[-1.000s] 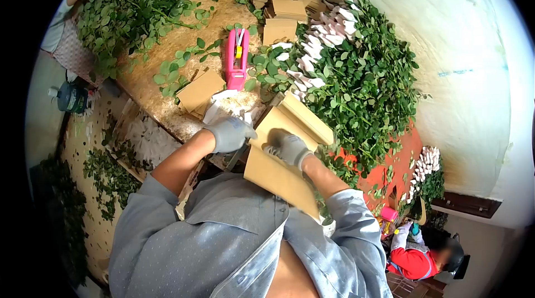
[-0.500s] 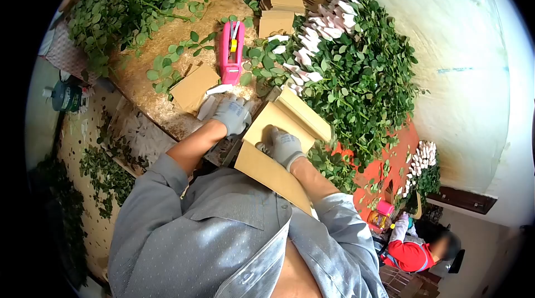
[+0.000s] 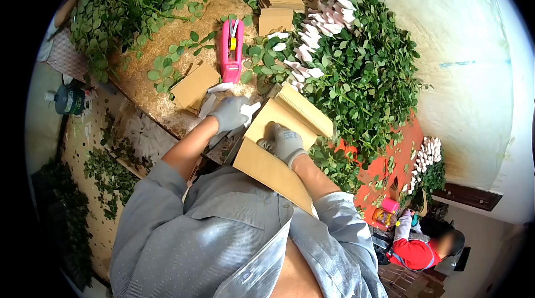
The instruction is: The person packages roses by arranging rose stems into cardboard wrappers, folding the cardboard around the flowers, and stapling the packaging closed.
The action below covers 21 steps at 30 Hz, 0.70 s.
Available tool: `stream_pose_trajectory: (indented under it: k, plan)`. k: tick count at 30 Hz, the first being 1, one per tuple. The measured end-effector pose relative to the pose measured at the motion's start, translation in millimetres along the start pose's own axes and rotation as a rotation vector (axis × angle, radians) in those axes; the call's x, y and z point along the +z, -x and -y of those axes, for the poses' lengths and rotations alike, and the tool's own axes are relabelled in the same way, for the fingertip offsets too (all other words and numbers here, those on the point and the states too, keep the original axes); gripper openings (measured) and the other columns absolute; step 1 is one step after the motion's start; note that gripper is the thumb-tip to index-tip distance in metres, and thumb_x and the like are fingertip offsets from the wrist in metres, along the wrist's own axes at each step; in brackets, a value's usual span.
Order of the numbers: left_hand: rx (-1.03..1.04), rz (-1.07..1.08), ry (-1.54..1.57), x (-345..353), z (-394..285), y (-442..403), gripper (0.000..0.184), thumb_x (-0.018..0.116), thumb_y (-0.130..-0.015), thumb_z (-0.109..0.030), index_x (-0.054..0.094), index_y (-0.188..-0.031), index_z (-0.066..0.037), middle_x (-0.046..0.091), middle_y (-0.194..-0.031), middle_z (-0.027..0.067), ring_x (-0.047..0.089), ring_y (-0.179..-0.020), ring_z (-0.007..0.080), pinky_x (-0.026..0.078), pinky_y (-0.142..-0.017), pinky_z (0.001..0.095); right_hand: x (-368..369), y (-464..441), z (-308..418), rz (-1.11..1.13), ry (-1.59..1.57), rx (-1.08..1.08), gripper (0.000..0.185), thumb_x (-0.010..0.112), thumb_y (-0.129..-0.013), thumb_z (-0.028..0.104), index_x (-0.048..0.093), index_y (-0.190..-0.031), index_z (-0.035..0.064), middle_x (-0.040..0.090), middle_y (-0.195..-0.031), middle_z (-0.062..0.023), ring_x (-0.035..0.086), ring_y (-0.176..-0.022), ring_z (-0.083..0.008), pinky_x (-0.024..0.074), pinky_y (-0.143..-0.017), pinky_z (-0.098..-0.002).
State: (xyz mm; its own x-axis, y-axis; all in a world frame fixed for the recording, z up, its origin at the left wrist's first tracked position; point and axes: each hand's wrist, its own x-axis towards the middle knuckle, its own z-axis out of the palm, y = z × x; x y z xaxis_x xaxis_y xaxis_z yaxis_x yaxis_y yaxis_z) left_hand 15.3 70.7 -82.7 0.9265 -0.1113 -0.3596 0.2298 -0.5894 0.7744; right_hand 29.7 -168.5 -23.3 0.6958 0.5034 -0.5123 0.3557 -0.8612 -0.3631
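Observation:
My left hand point(image 3: 227, 115), in a grey glove, is closed on a small white piece point(image 3: 250, 110) that sticks out past the fingers, beside the cardboard's upper left edge. My right hand point(image 3: 286, 144), gloved alike, lies on the inner face of a bent tan cardboard sheet point(image 3: 273, 178), its thumb apart from the fingers. The sheet rests against my front, and its far side rises into a folded ridge point(image 3: 304, 111). Just beyond my left hand lie loose cardboard pieces point(image 3: 195, 87) and a pink tape dispenser point(image 3: 231, 52).
Leafy stems with white-wrapped ends point(image 3: 356, 69) fill the right side. Stacked cardboard point(image 3: 278, 0) stands at the back. More leafy stems point(image 3: 134, 8) cover the far left. White scraps point(image 3: 147, 139) lie below the table's left edge. A person in red point(image 3: 415, 253) is at lower right.
My left hand has turned and shifted slightly left, and the white piece now shows in its fingers. My right hand stays on the cardboard.

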Motion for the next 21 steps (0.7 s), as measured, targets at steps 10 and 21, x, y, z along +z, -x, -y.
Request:
stream_pose_trajectory:
  k: [10,21]
  plan:
    - [-0.015,0.067,-0.1,19,9,42,0.041,0.074,-0.085,-0.023,0.064,-0.119,-0.003,0.068,-0.116,0.0258,0.066,-0.105,0.0459,0.052,-0.09,0.0514,6,1,-2,-0.013,0.003,-0.018,0.055,0.069,-0.09,0.052,0.063,-0.118,0.0049,0.072,-0.111,-0.0213,0.068,-0.107,-0.0404,0.0519,-0.094,-0.0453]
    - [0.269,0.163,-0.386,42,28,5,0.03,0.065,-0.082,-0.014,0.066,-0.11,-0.004,0.071,-0.11,0.0244,0.068,-0.103,0.0444,0.054,-0.089,0.0512,1,-1,0,0.066,0.043,0.017,0.065,0.065,-0.092,0.056,0.061,-0.129,0.0027,0.071,-0.117,-0.0236,0.067,-0.112,-0.0409,0.0507,-0.099,-0.0442]
